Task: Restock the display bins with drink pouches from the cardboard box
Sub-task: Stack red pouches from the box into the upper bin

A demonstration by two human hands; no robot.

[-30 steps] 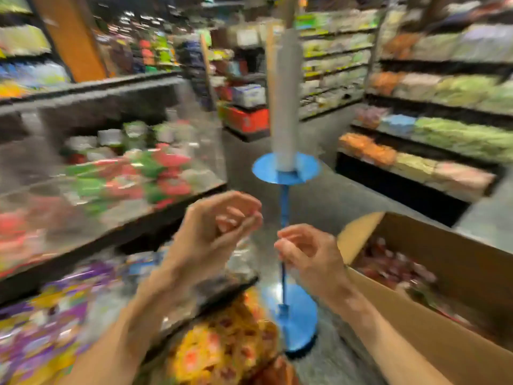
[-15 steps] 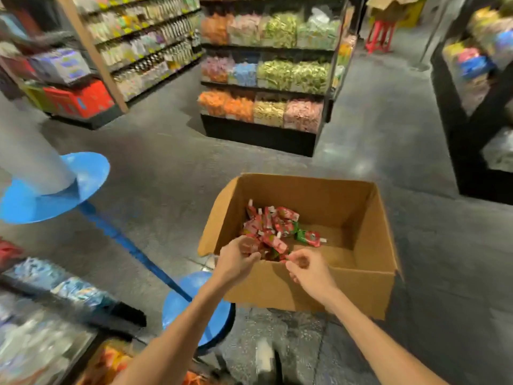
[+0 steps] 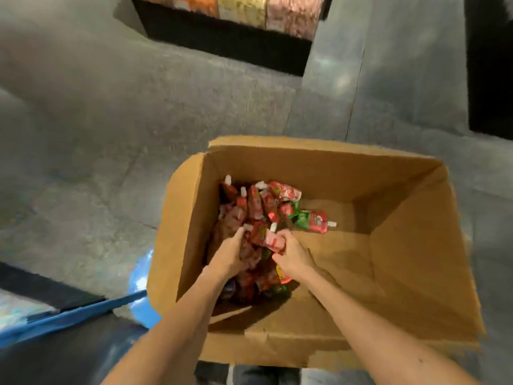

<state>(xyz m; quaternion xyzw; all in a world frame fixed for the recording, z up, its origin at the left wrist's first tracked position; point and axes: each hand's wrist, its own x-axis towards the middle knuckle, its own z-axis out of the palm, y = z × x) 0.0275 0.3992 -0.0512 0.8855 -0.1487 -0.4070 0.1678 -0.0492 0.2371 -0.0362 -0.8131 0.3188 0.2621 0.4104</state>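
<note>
An open cardboard box stands on the grey floor below me. A heap of red and green drink pouches with white caps fills its left side. Both my hands are down inside the box on that heap. My left hand curls its fingers round pouches at the heap's left. My right hand grips a pink and red pouch at the heap's near right. One pouch lies apart on the bare box bottom.
A blue stand base and pole lie at the lower left beside the box. A black display unit with bins of orange, yellow and pink goods stands at the far top. Another dark unit is at the right edge.
I turned from the display bins towards the box and leaned over it. Both hands went from the box's near rim down into the pouch heap and closed on pouches.
</note>
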